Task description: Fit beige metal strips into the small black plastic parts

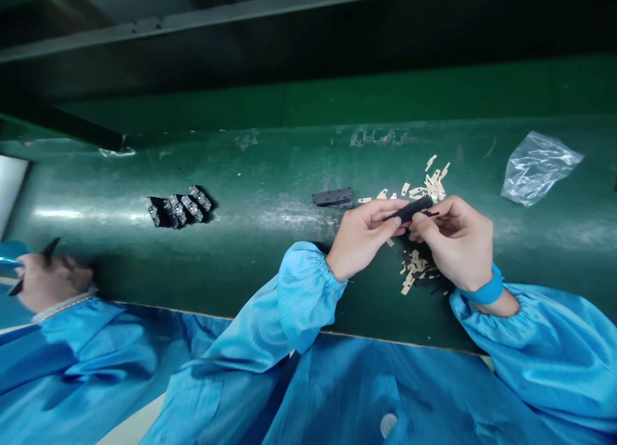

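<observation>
My left hand (359, 236) grips a black elongated plastic part (409, 210) between thumb and fingers, tilted up toward the right. My right hand (456, 242) is closed at the part's right end, its thumb and finger pinching a thin dark piece (432, 214) against it; that piece is too small to name. Just beyond the hands lie scattered pale flat metal pieces (435, 184). A second pile of pale and black small pieces (415, 268) sits below, partly hidden by my right hand. Another black plastic part (332, 198) rests left of my left hand.
Several black parts with metallic faces (180, 208) stand in a row on the green bench (260, 258). A clear plastic bag (540, 168) lies at the right. At the far left, a co-worker's hand (55, 281) holds a dark object. A dark shelf edge runs above the back.
</observation>
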A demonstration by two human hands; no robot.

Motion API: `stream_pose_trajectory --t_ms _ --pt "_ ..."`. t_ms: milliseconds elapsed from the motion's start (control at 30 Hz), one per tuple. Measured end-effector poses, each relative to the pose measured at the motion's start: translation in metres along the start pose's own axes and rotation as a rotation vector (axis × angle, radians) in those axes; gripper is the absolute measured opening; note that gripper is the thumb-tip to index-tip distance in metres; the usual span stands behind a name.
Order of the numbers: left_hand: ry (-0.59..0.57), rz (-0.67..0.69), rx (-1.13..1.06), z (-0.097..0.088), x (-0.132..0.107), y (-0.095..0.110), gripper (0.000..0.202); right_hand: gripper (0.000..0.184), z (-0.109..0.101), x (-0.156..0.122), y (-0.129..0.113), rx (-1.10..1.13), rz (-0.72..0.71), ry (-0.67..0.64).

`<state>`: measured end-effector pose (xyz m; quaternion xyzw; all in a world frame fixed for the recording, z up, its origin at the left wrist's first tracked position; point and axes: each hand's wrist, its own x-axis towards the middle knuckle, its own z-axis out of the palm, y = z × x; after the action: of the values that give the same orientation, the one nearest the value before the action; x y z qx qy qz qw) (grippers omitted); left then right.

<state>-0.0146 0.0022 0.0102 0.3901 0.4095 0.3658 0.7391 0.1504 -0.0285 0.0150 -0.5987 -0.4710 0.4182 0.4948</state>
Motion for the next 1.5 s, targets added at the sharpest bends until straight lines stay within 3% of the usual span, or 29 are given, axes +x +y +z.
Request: stream_pose_trajectory --t_ms 900,1000,1200,1267,1400,1500 --pt "0.010 0.002 0.041 0.001 -0.001 0.001 0.031 0.018 -0.002 -0.003 0.007 -0.080 -0.009 0.007" --pt "0.013 0.019 0.056 0.001 -0.002 0.001 0.031 0.015 -0.001 -0.004 0.005 -0.190 -0.072 0.034" --pt "0.036 0.070 0.058 0.005 -0.003 0.000 0.029 0.010 -0.001 -0.006 0.005 -0.631 -0.383 0.151" --pt "0.060 0.070 0.063 0.006 -0.003 -0.003 0.029 0.012 -0.003 -0.005 0.005 -0.706 -0.394 0.140" --pt "0.101 0.046 0.049 0.006 -0.002 -0.005 0.027 0.034 -0.010 -0.001 0.002 -0.635 -0.307 0.186" --pt "0.114 0.024 0.042 0.005 -0.001 -0.004 0.031 0.034 -0.016 0.000 -0.003 -0.479 -0.353 0.242"
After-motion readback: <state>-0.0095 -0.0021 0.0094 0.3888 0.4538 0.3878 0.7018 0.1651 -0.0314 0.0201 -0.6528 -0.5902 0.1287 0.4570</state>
